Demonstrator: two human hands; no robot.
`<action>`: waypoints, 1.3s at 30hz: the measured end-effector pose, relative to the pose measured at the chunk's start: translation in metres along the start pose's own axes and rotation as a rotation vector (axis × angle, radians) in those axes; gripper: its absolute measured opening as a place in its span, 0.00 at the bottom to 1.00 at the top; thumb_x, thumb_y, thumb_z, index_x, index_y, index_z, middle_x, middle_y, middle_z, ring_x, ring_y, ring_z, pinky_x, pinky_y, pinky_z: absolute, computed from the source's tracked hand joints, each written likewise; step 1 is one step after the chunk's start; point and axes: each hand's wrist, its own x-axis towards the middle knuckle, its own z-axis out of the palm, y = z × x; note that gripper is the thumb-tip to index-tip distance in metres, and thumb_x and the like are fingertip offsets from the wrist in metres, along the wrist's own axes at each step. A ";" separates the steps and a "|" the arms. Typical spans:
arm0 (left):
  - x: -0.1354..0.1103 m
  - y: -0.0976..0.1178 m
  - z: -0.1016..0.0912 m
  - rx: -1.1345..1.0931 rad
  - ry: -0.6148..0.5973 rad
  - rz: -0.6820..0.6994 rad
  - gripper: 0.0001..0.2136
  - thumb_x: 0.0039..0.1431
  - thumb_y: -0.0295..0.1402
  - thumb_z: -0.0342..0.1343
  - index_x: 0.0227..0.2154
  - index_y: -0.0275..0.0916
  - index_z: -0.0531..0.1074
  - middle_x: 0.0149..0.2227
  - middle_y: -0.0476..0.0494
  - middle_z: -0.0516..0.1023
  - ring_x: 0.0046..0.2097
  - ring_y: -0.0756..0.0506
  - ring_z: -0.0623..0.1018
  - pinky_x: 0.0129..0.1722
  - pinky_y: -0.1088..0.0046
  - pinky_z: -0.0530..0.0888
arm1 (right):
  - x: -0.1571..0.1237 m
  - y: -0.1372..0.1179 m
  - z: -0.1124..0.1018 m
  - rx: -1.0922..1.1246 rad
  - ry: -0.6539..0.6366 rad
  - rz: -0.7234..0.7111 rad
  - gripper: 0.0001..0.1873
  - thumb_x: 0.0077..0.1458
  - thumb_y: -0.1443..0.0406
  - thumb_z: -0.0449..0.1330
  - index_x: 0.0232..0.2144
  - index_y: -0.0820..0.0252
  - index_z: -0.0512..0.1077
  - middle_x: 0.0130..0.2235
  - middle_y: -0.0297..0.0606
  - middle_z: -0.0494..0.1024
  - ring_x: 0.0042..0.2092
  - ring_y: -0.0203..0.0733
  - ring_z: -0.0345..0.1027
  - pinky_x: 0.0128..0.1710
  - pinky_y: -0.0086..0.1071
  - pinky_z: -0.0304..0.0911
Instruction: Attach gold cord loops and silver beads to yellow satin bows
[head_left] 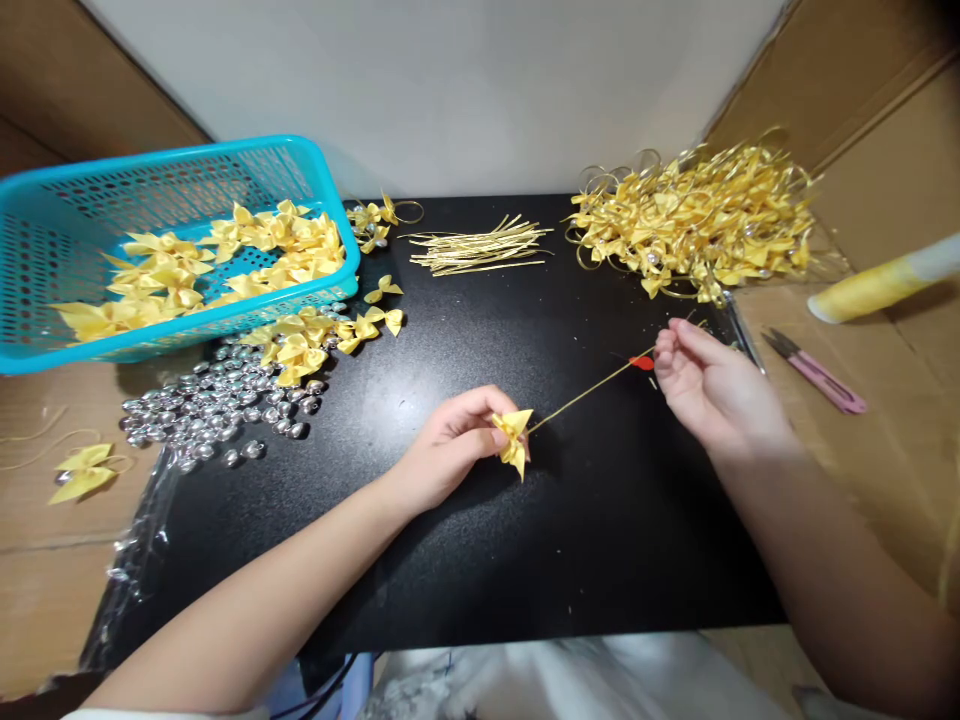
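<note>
My left hand (454, 440) is closed in a pinch on a small yellow ribbon bow (514, 441) just above the black mat (600, 520). A thin gold cord (592, 392) runs taut from the bow up and right to my right hand (705, 385), whose fingers are pinched on the cord's far end. A small red object (642, 362) shows beside the right fingertips; I cannot make out what it is.
A turquoise basket (45, 250) of yellow bows stands at the back left. Loose bows (300, 345) and silver beads (217, 405) lie below it. Cut gold cords (480, 248) lie at the back centre, a heap of finished corded bows (697, 220) at the back right. Pink scissors (817, 372) and a yellow thread spool (877, 287) rest on cardboard at right.
</note>
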 end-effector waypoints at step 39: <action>0.003 0.000 -0.001 -0.097 -0.039 -0.145 0.10 0.55 0.34 0.65 0.40 0.38 0.77 0.29 0.48 0.80 0.31 0.51 0.76 0.34 0.76 0.67 | -0.001 -0.003 -0.003 -0.023 0.003 -0.157 0.15 0.60 0.76 0.54 0.24 0.63 0.73 0.24 0.31 0.74 0.27 0.26 0.71 0.29 0.15 0.71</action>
